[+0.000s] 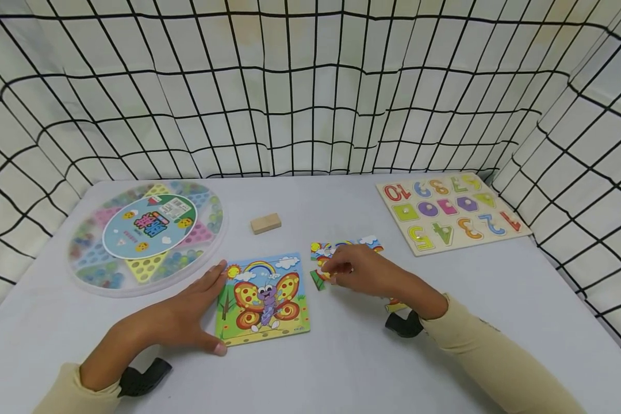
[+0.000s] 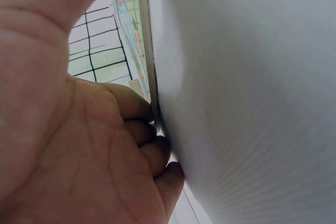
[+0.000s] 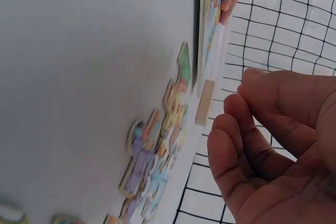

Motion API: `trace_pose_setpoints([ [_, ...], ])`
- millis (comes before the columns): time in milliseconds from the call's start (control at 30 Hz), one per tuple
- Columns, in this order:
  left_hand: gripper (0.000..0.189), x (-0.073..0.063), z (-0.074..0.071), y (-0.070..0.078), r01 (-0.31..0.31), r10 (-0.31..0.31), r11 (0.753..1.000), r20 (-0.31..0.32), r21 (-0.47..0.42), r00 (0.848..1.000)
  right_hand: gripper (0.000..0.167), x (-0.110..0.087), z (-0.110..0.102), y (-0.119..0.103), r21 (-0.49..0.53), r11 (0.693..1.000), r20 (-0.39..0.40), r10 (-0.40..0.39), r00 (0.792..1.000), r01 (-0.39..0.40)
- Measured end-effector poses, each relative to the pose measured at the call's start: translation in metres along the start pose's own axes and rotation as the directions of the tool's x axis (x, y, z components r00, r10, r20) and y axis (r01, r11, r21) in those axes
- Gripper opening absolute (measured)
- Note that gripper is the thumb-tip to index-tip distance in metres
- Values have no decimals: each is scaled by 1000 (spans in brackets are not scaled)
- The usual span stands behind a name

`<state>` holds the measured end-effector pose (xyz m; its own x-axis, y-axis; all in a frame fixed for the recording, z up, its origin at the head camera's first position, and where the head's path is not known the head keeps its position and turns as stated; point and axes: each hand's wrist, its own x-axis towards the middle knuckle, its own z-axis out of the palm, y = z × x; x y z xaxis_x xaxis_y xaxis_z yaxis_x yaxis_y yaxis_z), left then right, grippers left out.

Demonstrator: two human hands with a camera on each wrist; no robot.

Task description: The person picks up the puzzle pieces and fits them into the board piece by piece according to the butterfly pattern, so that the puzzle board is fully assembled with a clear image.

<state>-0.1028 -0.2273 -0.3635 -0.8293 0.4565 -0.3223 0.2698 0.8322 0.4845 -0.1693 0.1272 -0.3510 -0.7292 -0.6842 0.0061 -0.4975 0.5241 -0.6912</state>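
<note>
A square butterfly picture board (image 1: 264, 302) lies flat on the table in the head view. My left hand (image 1: 188, 316) is spread along its left side, the index fingertip at the upper corner and the thumb at the lower one. In the left wrist view, the fingers (image 2: 160, 153) lie beside the board's edge. My right hand (image 1: 367, 270) hovers over loose jigsaw pieces (image 1: 370, 242) right of the board. Its fingers (image 3: 226, 150) are loosely bent, with no piece visible between them in the right wrist view. A green piece (image 1: 317, 280) lies just beside the fingertips. The hand hides several pieces.
Behind the board lies a small wooden block (image 1: 266, 223). A round game board with coloured beads (image 1: 222, 230) is at the left. At the back right lies a wooden number puzzle (image 1: 429, 227). Black netting (image 1: 315, 109) over white cloth encloses the table's back and sides.
</note>
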Motion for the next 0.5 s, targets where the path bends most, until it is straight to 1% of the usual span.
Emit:
trace_pose_setpoints([
  [267, 135, -1, -1, 1, 7, -7, 1000, 2, -4, 1000, 21, -15, -10, 8, -21, 1000, 1, -22, 1000, 22],
  [367, 135, -1, -1, 1, 4, -4, 1000, 1, -6, 1000, 22, -20, -17, 12, -27, 999, -18, -29, 999, 28],
  [500, 135, -2, -1, 1, 3, -3, 1000, -1, -6, 1000, 23, -28, -28, 15, -37, 999, -51, -12, 999, 10],
])
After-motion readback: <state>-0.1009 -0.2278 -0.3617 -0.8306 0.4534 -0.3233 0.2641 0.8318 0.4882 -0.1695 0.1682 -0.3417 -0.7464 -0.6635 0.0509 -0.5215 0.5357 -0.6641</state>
